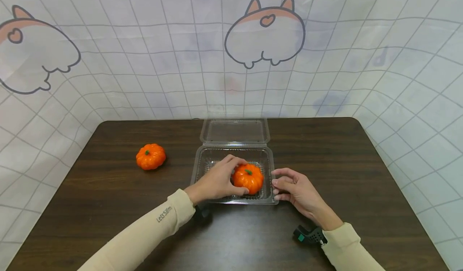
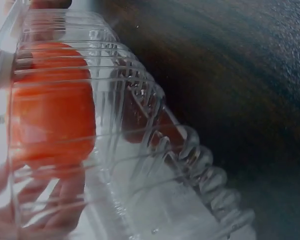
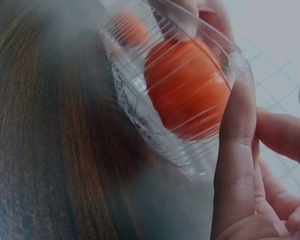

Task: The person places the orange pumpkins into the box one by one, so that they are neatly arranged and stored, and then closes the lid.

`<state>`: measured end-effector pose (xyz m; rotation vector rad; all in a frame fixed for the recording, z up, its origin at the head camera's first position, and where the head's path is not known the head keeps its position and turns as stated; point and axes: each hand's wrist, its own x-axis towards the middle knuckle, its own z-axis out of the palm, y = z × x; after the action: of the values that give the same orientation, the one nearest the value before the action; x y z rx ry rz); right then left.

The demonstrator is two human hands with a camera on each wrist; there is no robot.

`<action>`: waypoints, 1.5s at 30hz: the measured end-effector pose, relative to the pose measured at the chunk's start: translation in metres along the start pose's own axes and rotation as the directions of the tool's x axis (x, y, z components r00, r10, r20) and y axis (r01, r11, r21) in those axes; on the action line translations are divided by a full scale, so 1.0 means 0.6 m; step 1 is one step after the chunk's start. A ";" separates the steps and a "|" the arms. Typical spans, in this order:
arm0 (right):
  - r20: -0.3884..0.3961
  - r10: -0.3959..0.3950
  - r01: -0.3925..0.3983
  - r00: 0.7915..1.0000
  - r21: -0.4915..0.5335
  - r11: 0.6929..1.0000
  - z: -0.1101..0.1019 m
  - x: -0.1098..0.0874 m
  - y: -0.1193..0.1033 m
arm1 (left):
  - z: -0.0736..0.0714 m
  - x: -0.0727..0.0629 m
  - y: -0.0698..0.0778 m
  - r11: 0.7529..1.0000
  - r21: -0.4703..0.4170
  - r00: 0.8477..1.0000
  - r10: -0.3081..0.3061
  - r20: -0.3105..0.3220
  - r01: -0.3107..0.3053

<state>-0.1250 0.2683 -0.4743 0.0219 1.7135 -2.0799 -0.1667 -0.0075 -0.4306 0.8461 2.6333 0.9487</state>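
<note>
At far left, out on the dark wooden table (image 1: pixel 108 218), here's a glossy orange loose pumpkin (image 1: pixel 151 157), green stem up, well apart from both hands. Move right and in comes the left hand (image 1: pixel 218 179), reaching over the near left part of the clear clamshell container (image 1: pixel 269 158), fingers around the far side and thumb on the near side of the boxed pumpkin (image 1: pixel 248 179). That's a clear grip, and the pumpkin sits within the right half of the base; whether its underside bears on the floor, I cannot tell.

How would it handle? Light and rigid, I'd judge, probably hollow plastic, with a slick shine; the ribbed sides look the best hold, better than that little green stem.

The container now: ridged walls, one pumpkin inside, the lid (image 1: pixel 235 131) hinged back on the far side. Thin, springy plastic by the look of it, likely to flex or slide, so the stiffer rim is the place to take it.

And at the right edge, the right hand (image 1: pixel 298 192) pinches that rim between thumb and fingers; how firmly, the views don't show.
</note>
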 end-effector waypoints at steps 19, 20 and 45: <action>-0.011 0.011 -0.011 1.000 0.001 1.000 0.008 0.003 -0.002 | 0.000 -0.006 -0.011 0.997 -0.067 0.999 -0.022 0.040 0.025; -0.012 0.011 -0.011 1.000 0.000 1.000 0.008 0.003 -0.002 | 0.000 -0.007 -0.011 0.997 -0.073 0.999 -0.022 0.040 0.025; -0.015 0.002 -0.002 1.000 -0.014 1.000 0.006 -0.001 0.001 | -0.017 -0.018 -0.016 0.988 -0.153 1.000 0.003 0.021 0.000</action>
<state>-0.1236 0.2651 -0.4736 0.0346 1.7358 -2.0711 -0.1661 -0.0254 -0.4288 0.8167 2.5039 1.1188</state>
